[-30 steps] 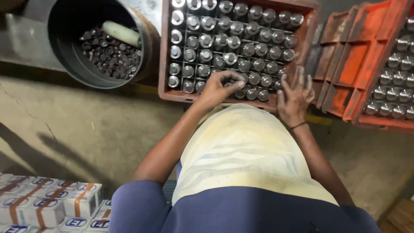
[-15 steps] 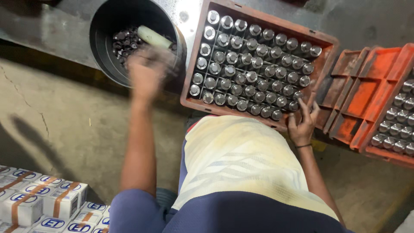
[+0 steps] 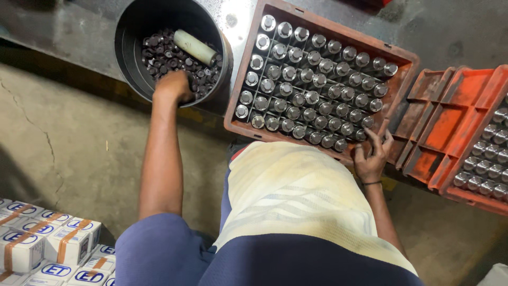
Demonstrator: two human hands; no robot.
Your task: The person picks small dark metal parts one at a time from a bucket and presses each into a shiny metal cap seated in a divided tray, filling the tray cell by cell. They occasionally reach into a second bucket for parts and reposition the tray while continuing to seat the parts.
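Metal cylinders [image 3: 312, 85] are showing glossy silver caps. Crate [image 3: 407, 58] is looking like matt red-brown plastic, scuffed. Bucket [image 3: 127, 58] is looking like smooth black plastic, dark caps [image 3: 164, 55] inside dull. Lap cloth [image 3: 296, 196] is looking cream and woven. Floor [image 3: 69, 132] is showing rough, cracked concrete.

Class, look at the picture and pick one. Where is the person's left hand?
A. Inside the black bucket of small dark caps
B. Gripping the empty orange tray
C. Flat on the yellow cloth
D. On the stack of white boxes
A: the left hand reaches into the black bucket, onto the dark caps.
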